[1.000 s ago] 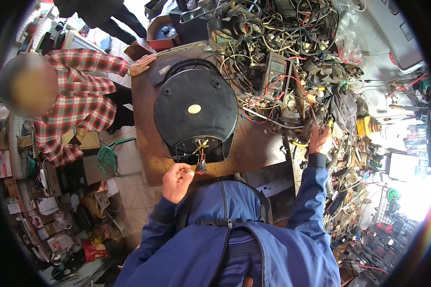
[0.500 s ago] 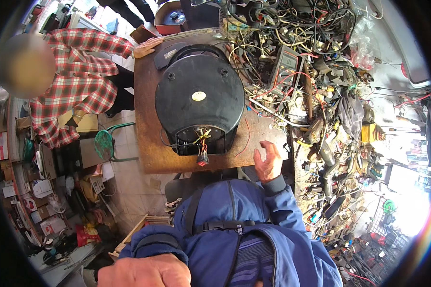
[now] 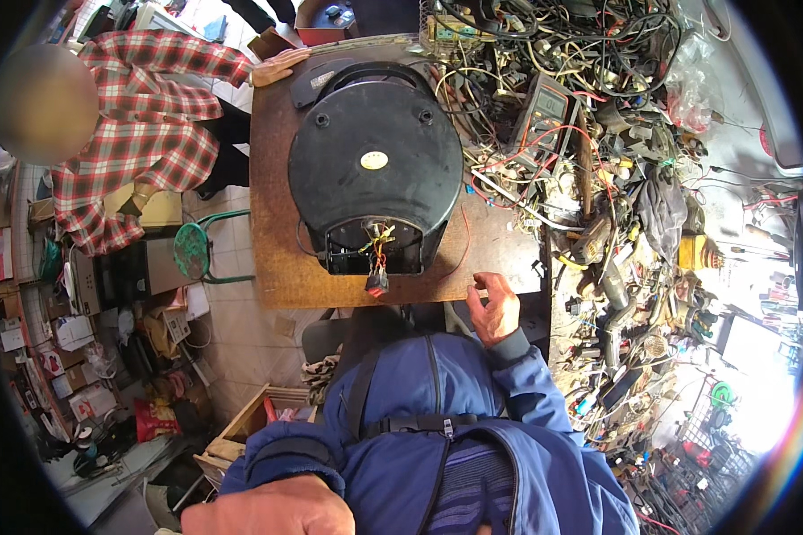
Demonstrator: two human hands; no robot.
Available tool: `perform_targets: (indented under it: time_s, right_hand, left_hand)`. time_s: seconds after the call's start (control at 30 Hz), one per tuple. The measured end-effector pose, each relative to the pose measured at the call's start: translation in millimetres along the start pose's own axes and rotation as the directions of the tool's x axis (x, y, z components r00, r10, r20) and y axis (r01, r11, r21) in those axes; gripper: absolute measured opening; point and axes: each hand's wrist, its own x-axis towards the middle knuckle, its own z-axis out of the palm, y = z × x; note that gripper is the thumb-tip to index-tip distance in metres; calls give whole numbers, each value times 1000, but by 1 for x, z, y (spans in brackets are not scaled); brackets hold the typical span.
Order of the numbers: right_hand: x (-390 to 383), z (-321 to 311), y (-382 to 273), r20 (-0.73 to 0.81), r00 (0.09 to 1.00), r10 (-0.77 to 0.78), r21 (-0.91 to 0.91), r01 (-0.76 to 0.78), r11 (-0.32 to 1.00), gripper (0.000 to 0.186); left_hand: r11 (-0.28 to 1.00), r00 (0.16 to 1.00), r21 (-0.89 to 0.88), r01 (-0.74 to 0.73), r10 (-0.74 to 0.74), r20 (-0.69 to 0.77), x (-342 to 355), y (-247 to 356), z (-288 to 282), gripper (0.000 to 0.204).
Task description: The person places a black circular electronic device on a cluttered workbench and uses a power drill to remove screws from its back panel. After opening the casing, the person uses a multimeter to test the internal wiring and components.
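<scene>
A large round black plastic casing (image 3: pixel 375 178) lies on the wooden table (image 3: pixel 272 250), its arched handle on the far side and an oval label in its middle. From a cut-out on its near side, yellow, red and black wires (image 3: pixel 377 245) come out, ending in a small black-and-red part (image 3: pixel 377 284). My right hand (image 3: pixel 498 314) is at the table's front edge, right of the casing, thumb apart from loosely curled fingers and nothing visible in it. Close to the camera, my left hand (image 3: pixel 272 510) shows only its back; its fingers are hidden.
A multimeter (image 3: pixel 544 111) with red leads rests among tangled cables (image 3: pixel 544 45) at the far right. Tools and scrap parts crowd the right side. At the far left, another person in a checked shirt (image 3: pixel 152 116) leans a hand (image 3: pixel 281 67) on the table. A green stool (image 3: pixel 192 250) stands nearby.
My right hand has drawn slightly nearer to me, its fingers more curled. The view has shifted a little, and the left hand sits lower. The casing stays on the table.
</scene>
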Motion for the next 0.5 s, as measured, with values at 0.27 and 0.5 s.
perform_targets:
  time_s: [0.27, 0.5]
  right_hand:
    - [0, 22, -19, 16, 1000, 9, 68, -10, 998, 20]
    - [-3, 55, -29, 66, 995, 79, 94, -85, 992, 22]
  left_hand:
    - [1000, 994, 20, -5, 3, 109, 8, 19, -22, 19]
    - [989, 978, 128, 70, -43, -202, -26, 77, -42, 34]
